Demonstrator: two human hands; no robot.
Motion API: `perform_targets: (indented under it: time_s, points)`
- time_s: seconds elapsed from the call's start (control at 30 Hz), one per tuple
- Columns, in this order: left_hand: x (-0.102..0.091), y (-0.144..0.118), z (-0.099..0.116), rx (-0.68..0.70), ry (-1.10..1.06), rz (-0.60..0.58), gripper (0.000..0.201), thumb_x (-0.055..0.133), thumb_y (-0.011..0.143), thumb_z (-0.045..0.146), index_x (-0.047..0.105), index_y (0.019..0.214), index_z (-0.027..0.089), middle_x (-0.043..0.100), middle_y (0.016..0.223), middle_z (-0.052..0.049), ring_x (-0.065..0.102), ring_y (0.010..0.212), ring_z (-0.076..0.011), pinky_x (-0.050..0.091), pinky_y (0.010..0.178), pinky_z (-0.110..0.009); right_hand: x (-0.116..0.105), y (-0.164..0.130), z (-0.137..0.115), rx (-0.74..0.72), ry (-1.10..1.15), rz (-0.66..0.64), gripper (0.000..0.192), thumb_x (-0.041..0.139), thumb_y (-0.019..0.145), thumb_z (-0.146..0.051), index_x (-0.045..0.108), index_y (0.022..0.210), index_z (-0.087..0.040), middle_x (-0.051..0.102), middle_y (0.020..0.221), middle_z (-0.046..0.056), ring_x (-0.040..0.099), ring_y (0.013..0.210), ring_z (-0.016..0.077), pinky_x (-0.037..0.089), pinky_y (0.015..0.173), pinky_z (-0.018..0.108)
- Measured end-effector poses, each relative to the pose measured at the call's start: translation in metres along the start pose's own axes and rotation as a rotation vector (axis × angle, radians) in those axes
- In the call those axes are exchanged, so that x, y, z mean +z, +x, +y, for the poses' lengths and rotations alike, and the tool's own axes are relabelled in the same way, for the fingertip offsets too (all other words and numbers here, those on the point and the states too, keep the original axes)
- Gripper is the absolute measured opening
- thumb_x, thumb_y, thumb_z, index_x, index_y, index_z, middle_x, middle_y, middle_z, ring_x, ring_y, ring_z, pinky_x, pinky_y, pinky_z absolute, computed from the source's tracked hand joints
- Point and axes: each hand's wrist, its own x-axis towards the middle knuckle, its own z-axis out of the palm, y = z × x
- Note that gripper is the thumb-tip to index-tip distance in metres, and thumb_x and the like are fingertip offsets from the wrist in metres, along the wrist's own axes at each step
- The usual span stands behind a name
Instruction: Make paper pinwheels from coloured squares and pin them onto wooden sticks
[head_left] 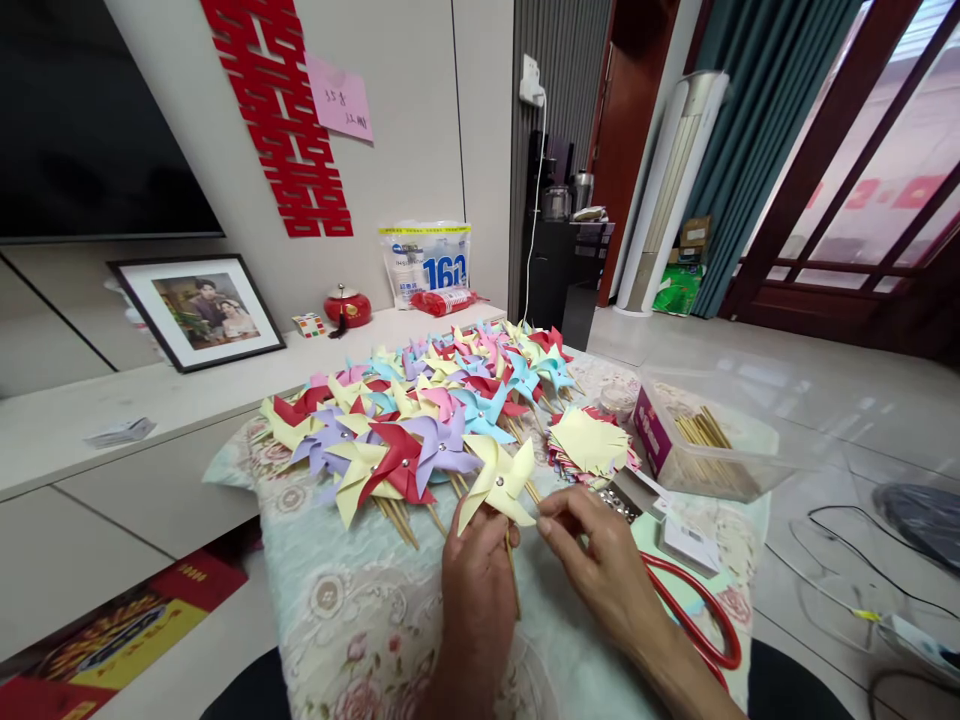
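Note:
A pale yellow paper pinwheel (pixel 495 470) on a thin stick is in my left hand (pixel 476 580), whose fingers are closed around it just below the blades. My right hand (pixel 600 560) has its thumb and forefinger pinched at the tip of the pinwheel's lower right blade. Beyond both hands lies a large heap of finished pinwheels (pixel 480 410) in red, yellow, purple, blue and pink, with their sticks pointing toward me. A stack of cut paper squares (pixel 589 442) sits behind my right hand, beside a small box of metal fasteners (pixel 619 502).
Red-handled scissors (pixel 705 620) lie by my right forearm, near a small white box (pixel 688 545). A clear plastic bin (pixel 720 465) holds many sticks at the table's right. A flowered cloth (pixel 360 620) covers the table. Along the wall, a low cabinet (pixel 202 410) carries a framed photo (pixel 199 355).

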Motion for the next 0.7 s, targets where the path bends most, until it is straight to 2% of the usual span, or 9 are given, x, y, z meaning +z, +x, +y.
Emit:
perform_targets:
  time_s: [0.1,0.17,0.23,0.37,0.47,0.6,0.7]
  points:
    - [0.002,-0.001,0.003,-0.109,-0.148,-0.005,0.018,0.070,0.066,0.015,0.069,0.082,0.023,0.063,0.079,0.000,0.057,0.073,-0.0169,0.047,0.065,-0.027,0.003,-0.001,-0.002,0.150,0.109,-0.261,0.018,0.055,0.092,-0.023,0.061,0.075,-0.019,0.057,0.067,-0.002,0.051,0.064,0.0142,0.037,0.059,0.025]
    - [0.004,0.000,0.005,-0.115,-0.221,0.019,0.028,0.072,0.063,0.012,0.071,0.088,0.024,0.065,0.088,-0.001,0.058,0.077,-0.0168,0.046,0.064,-0.026,0.007,-0.003,0.000,0.181,0.175,-0.363,0.018,0.057,0.089,-0.023,0.058,0.072,-0.019,0.054,0.064,-0.004,0.048,0.062,0.0127,0.035,0.058,0.024]
    - [0.004,0.001,0.007,-0.115,-0.260,0.032,0.028,0.074,0.060,0.011,0.071,0.085,0.024,0.064,0.085,-0.001,0.056,0.073,-0.0157,0.046,0.061,-0.025,0.012,-0.006,0.004,0.209,0.251,-0.427,0.017,0.060,0.087,-0.025,0.056,0.071,-0.018,0.053,0.063,-0.004,0.047,0.061,0.0119,0.035,0.057,0.023]
    - [0.004,0.003,0.010,-0.123,-0.267,0.001,0.019,0.077,0.060,0.015,0.069,0.075,0.022,0.059,0.074,0.001,0.051,0.064,-0.0134,0.046,0.058,-0.025,0.018,-0.009,0.011,0.292,0.478,-0.497,0.019,0.062,0.085,-0.031,0.055,0.074,-0.018,0.054,0.064,-0.004,0.051,0.056,0.0111,0.038,0.054,0.022]
    - [0.004,0.002,0.011,-0.148,-0.277,-0.016,0.013,0.075,0.063,0.016,0.066,0.070,0.022,0.061,0.075,0.001,0.055,0.068,-0.0141,0.049,0.062,-0.025,0.019,-0.008,0.012,0.329,0.580,-0.529,0.023,0.066,0.082,-0.036,0.055,0.074,-0.018,0.056,0.065,-0.004,0.052,0.052,0.0101,0.039,0.053,0.021]
    - [0.006,-0.001,0.012,-0.186,-0.289,-0.027,0.013,0.075,0.062,0.014,0.068,0.070,0.022,0.066,0.081,-0.001,0.059,0.074,-0.0155,0.051,0.069,-0.027,0.017,-0.008,0.011,0.312,0.555,-0.529,0.024,0.066,0.082,-0.039,0.054,0.073,-0.019,0.056,0.066,-0.004,0.052,0.054,0.0101,0.038,0.055,0.021]
    - [0.007,-0.002,0.012,-0.214,-0.294,-0.075,0.018,0.074,0.063,0.017,0.071,0.080,0.021,0.067,0.086,-0.003,0.061,0.079,-0.0172,0.050,0.072,-0.028,0.013,-0.007,0.011,0.301,0.500,-0.508,0.022,0.062,0.083,-0.037,0.053,0.072,-0.020,0.054,0.064,-0.004,0.052,0.056,0.0111,0.039,0.057,0.022]
